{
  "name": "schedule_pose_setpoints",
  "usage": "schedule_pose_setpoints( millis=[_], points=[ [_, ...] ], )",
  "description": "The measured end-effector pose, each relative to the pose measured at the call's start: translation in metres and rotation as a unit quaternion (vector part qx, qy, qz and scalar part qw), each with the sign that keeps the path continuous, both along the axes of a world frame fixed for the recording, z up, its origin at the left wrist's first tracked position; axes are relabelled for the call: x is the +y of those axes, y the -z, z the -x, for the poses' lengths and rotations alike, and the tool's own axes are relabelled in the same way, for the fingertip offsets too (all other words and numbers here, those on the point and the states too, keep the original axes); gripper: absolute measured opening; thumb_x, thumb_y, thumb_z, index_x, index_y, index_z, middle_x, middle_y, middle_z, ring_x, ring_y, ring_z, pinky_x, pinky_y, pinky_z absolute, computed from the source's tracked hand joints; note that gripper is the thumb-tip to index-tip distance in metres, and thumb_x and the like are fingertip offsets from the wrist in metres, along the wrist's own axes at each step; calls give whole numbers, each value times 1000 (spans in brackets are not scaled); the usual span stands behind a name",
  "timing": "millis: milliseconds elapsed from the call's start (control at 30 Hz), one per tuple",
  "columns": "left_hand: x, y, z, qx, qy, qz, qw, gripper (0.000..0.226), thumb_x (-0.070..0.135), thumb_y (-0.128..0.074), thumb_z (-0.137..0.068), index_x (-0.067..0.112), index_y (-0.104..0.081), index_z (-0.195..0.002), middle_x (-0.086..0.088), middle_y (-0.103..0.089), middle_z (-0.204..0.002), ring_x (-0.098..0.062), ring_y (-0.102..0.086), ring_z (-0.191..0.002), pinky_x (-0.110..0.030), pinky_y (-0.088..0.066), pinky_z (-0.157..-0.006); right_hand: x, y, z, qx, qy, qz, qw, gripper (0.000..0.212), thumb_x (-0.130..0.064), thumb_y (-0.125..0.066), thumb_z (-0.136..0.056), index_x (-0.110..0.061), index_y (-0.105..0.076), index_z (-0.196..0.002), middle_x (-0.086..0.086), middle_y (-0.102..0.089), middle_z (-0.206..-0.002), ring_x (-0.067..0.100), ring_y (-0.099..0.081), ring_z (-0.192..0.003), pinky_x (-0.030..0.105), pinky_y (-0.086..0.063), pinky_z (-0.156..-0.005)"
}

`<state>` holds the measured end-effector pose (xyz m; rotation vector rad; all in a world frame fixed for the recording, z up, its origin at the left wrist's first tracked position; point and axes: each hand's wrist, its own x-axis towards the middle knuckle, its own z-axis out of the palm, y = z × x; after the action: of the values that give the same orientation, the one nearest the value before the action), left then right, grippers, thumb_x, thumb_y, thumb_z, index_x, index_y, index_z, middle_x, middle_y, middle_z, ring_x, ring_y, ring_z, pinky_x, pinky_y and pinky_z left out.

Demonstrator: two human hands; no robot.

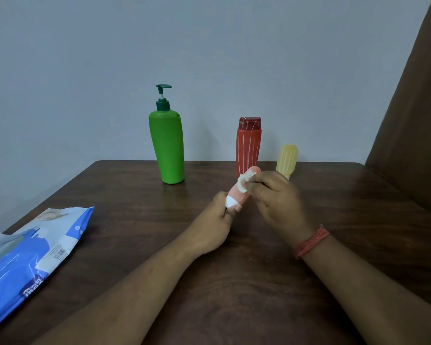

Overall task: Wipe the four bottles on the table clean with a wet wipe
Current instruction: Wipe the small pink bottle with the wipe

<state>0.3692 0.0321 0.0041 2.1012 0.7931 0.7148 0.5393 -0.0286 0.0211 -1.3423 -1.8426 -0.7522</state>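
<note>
Head view: my left hand grips the white cap end of a small pink bottle, tilted above the table. My right hand pinches a crumpled white wet wipe against its upper body. Behind stand green, red and yellow bottles.

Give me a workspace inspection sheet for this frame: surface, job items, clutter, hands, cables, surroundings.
Surface: dark wooden table.
Job's things: green pump bottle, red bottle and yellow bottle upright at the back; pink bottle held tilted; wet wipe on its upper end.
Clutter: blue wipes pack, torn open, at left.
Hands: left hand grips pink bottle's white cap end; right hand pinches wipe.
Cables: nothing seen.
Surroundings: plain grey wall; brown curtain at right.
</note>
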Motion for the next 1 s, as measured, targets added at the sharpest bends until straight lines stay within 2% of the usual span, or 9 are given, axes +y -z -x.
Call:
schedule_pose_setpoints(
  millis=[133, 267, 400, 467, 533, 633, 767, 900, 1000],
  points=[
    [0, 0, -1, -12, 12, 3, 1000, 21, 31, -45, -105, 21, -45, -123, -9, -62, -107, -15, -57, -90, -40, -51, -82, -4, 2, 9, -71, -42, 39, 996, 29, -14, -49, -96, -4, -73, -108, 9, -67, -101, 22, -58, -95, 31, -52, -83],
    [-1, 3, -3, 41, 2, -57, 998, 11, 30, -44, -106, 20, -41, -109, 4, -50, -82, -6, -45, -66, -22, -37, -56, 2, -8, -2, -11, 35, 11, 999, 30, -5, -51, -89, -2, -72, -111, 13, -64, -98, 28, -59, -92, 40, -57, -77],
    [1, 4, -4, 6, 13, -34, 999, 28, 25, -45, -105, 20, -42, -132, 4, -61, -118, -3, -59, -105, -27, -51, -90, 0, 0, 5, -99, -16, 80, 992, 34, 4, -65, -84, -3, -68, -118, 11, -62, -107, 26, -57, -99, 34, -54, -81],
    [-1, 1, -3, 30, 8, -42, 999, 23, 28, -44, -106, 19, -42, -126, 1, -60, -103, -6, -58, -85, -30, -53, -75, 2, -3, -3, -73, 3, 57, 996, 34, 6, -64, -83, -3, -69, -115, 12, -62, -105, 25, -56, -99, 33, -53, -84],
    [-3, 0, -3, 61, -1, -63, 996, 19, 31, -42, -107, 18, -40, -121, 4, -52, -88, -7, -48, -67, -23, -40, -56, 7, -8, -14, 2, 53, 15, 998, 35, 13, -67, -77, 0, -71, -110, 15, -63, -99, 29, -60, -93, 41, -57, -82],
    [-3, 0, -2, 60, -6, -72, 996, 22, 32, -41, -107, 18, -40, -124, 5, -49, -88, -8, -46, -68, -23, -36, -56, 6, -6, -16, 60, 75, 15, 995, 32, 12, -64, -82, 1, -71, -112, 16, -63, -99, 31, -63, -91, 46, -59, -80],
    [-2, -1, 0, 27, 0, -49, 998, 12, 29, -42, -107, 18, -42, -112, 3, -46, -81, -7, -40, -64, -17, -33, -50, -1, -2, 0, -5, -9, 41, 999, 34, -8, -44, -94, 0, -72, -111, 14, -65, -95, 30, -64, -88, 42, -58, -77],
    [0, 1, 0, 33, 8, -25, 999, 18, 34, -41, -107, 19, -44, -116, 1, -48, -85, -9, -42, -70, -24, -36, -59, 3, -5, -9, 38, 29, 9, 999, 28, -1, -51, -92, -2, -72, -112, 11, -65, -98, 25, -62, -91, 42, -57, -83],
    [5, 4, 3, -10, 22, 51, 998, 16, 42, -42, -105, 29, -49, -110, 5, -49, -82, -8, -41, -69, -30, -37, -64, 0, 1, -1, 24, -16, 22, 999, 28, -7, -50, -93, -3, -73, -109, 9, -64, -96, 21, -59, -89, 31, -55, -80]
  ],
)
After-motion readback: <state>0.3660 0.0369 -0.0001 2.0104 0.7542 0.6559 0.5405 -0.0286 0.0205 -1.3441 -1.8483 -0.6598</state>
